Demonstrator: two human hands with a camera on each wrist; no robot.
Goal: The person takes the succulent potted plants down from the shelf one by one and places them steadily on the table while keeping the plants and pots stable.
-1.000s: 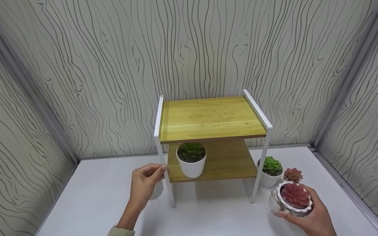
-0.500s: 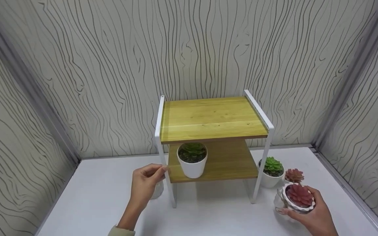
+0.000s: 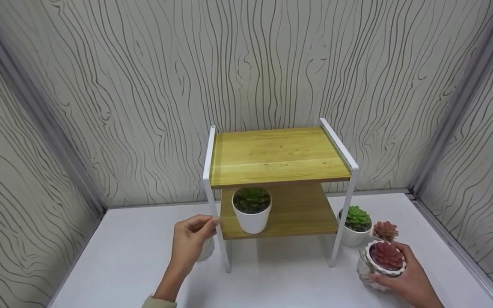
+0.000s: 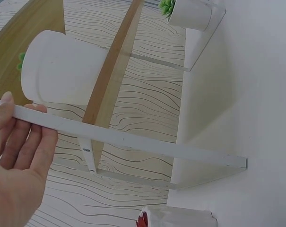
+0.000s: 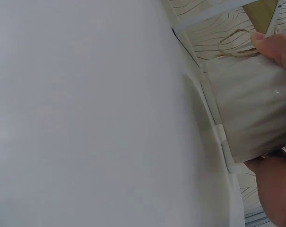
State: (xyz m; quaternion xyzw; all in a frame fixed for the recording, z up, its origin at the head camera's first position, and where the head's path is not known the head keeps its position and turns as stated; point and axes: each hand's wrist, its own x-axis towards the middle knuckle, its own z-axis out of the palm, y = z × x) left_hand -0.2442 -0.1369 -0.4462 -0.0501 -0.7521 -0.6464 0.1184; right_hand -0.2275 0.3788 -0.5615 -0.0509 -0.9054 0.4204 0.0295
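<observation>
My left hand (image 3: 191, 239) pinches the white front left leg (image 4: 133, 142) of a two-tier wooden shelf (image 3: 280, 156) between thumb and fingers. On its lower board stands a white pot with a dark green succulent (image 3: 253, 214), close to that leg. To the right of the shelf, my right hand (image 3: 409, 273) grips a pale pot with a red succulent (image 3: 387, 256), thumb on the near side and fingers round the far side. Twine (image 5: 239, 52) loops at this pot's rim. Whether its base touches the table cannot be told.
Behind the held pot stand a white pot with a bright green succulent (image 3: 357, 224) and a reddish succulent (image 3: 385, 231), its pot mostly hidden. Another pale pot (image 4: 183, 217) sits left of the shelf, partly behind my left hand. Patterned panels (image 3: 268, 64) enclose the white table (image 3: 139, 239).
The held red succulent pot first shifts slightly right, then slightly back left, and sits a little more upright. My left hand stays on the leg; the view shifts slightly.
</observation>
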